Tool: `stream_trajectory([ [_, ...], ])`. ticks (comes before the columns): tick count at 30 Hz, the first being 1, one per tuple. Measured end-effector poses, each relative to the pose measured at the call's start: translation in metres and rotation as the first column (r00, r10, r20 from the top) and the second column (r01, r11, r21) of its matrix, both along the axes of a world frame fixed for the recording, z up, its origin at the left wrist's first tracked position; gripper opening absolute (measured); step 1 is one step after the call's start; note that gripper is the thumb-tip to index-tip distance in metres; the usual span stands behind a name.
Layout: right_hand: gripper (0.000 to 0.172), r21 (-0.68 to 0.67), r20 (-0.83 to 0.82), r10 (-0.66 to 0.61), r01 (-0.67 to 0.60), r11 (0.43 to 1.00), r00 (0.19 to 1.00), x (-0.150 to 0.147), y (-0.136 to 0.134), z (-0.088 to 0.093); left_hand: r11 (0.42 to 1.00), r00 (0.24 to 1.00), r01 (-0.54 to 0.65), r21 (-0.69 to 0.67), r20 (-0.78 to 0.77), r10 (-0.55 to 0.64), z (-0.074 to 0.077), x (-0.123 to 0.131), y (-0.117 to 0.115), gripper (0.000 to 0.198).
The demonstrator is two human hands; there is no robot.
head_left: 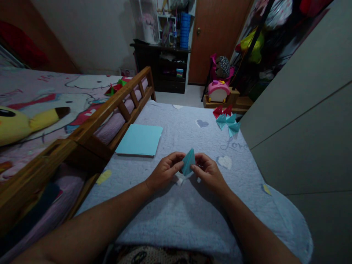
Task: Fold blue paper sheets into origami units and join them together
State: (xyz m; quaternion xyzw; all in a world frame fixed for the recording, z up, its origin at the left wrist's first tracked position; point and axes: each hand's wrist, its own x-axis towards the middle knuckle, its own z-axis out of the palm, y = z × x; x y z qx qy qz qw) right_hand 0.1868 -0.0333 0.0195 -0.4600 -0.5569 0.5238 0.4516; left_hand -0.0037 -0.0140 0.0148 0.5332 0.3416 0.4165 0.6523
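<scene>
Head view: we see two bare hands over a light-blue printed cloth. Left hand pinches a folded teal paper piece at its left side, thumb in front; right hand pinches the same piece at its right side, thumb low on the face. Piece sits between the two hands, point up, near mid-cloth. Whitish patch just below it is probably part of the cloth print; too dim for us to be sure. Flat stack of light-blue paper lies left and beyond the left hand, near the wooden bed rail. At the far right corner we note folded teal pieces next to folded red pieces. Past the rail: yellow plush toy on a pink printed bedspread.
</scene>
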Motion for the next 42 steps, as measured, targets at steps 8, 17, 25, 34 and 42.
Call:
stream_trajectory([
  [8, 0.019, -0.024, -0.003, -0.031, 0.03, 0.999, 1.0, 0.001, 0.002, -0.005, 1.0, 0.998, 0.018, 0.005, -0.065, -0.018, -0.01, -0.003, 0.003, 0.056],
  [17, 0.019, -0.031, 0.019, 0.003, -0.002, 1.0, 1.0, 0.0, 0.001, -0.006, 0.995, 0.998, -0.057, -0.083, -0.044, 0.053, -0.004, 0.001, 0.007, 0.036],
  [25, 0.021, -0.056, 0.028, 0.092, -0.091, 0.994, 0.995, -0.002, -0.002, 0.002, 0.994, 0.991, 0.05, -0.092, -0.12, -0.061, 0.002, 0.002, 0.003, 0.035],
  [34, 0.019, -0.06, -0.013, 0.098, -0.099, 0.993, 0.995, -0.001, -0.001, -0.001, 0.993, 0.992, 0.025, -0.112, -0.122, -0.038, 0.002, 0.002, 0.004, 0.038],
  [42, 0.026, -0.08, -0.09, 0.105, -0.113, 0.99, 0.99, -0.002, 0.0, -0.005, 0.984, 0.998, -0.021, -0.177, -0.059, 0.01, -0.003, 0.002, 0.005, 0.039],
])
